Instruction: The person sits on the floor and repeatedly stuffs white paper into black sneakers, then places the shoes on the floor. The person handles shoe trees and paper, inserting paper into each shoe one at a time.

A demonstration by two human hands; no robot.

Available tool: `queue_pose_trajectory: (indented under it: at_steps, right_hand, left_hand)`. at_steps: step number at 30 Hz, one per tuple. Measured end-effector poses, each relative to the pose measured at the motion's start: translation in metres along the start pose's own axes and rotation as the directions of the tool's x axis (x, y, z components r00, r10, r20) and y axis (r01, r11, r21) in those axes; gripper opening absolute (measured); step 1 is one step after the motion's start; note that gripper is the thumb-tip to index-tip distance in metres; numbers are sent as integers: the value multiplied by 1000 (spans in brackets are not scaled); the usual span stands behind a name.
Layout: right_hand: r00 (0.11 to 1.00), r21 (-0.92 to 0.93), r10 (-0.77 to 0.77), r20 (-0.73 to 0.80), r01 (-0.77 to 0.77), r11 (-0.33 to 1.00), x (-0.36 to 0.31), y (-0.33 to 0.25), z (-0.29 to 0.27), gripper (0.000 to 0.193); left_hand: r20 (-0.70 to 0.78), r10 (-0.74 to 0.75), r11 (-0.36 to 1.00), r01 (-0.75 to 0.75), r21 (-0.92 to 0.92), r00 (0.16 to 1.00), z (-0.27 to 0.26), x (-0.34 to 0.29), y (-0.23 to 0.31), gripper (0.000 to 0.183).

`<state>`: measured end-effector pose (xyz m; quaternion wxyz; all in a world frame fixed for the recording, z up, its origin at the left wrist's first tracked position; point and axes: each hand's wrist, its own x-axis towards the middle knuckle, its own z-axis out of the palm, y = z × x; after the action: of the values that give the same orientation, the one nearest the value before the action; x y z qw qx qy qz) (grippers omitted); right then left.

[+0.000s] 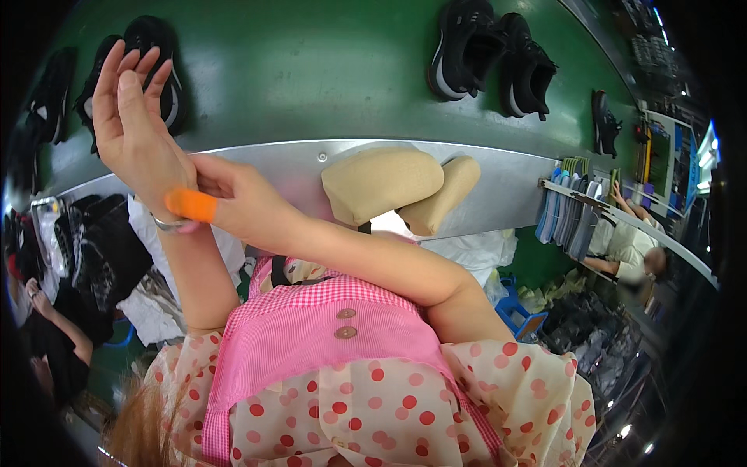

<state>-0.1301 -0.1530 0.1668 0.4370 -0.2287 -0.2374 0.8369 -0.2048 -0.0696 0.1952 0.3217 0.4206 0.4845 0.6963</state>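
Spanning the top, the green table (311, 78) carries black shoes (471, 50). The left hand (140, 132) has empty, loosely spread fingers; the right hand (249, 194) grasps the left wrist (162, 185), its orange thumb wrap (192, 205) beside a silver bracelet (166, 226).

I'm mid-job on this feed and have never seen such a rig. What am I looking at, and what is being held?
There is no machine here: these are a person's own hands. The only picture comes from a wide fisheye camera on that person's head, looking down, so straight edges bend and the pink apron at the bottom is the wearer's. Picture left is the wearer's left.

The left hand is raised, fingers spread a little, holding nothing. The right hand, with an orange wrap on its thumb, grips the left wrist.

Black shoes stand on the green surface. Two beige rounded forms sit by its metal edge.
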Motion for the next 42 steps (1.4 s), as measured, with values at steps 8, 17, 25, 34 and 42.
queue_pose_trajectory:
  at_steps: [8, 17, 25, 34, 42]
  right_hand:
    - [981, -472, 167, 100, -101, 876, -117, 48, -22, 50]
    - [884, -884, -462, -72, -271, -382, -289, -34, -227, 50]
    - [984, -951, -176, -35, -87, -296, -296, -5, -256, 54]
    - [958, -955, -83, -275, -262, 136, -264, -34, -251, 44]
    - [816, -957, -554, -165, -268, -110, -255, -35, -143, 38]
  left_hand:
    - [398, 254, 651, -460, 604, 882, 4, -83, 17, 28]
    - [530, -602, 604, -93, 792, 597, 12, -243, -69, 79]
    - [179, -725, 309, 81, 948, 665, 60, -314, -36, 95]
    - [382, -510, 712, 129, 690, 771, 9, -312, -38, 81]
    - [111, -621, 731, 521, 441, 776, -241, -402, -47, 40]
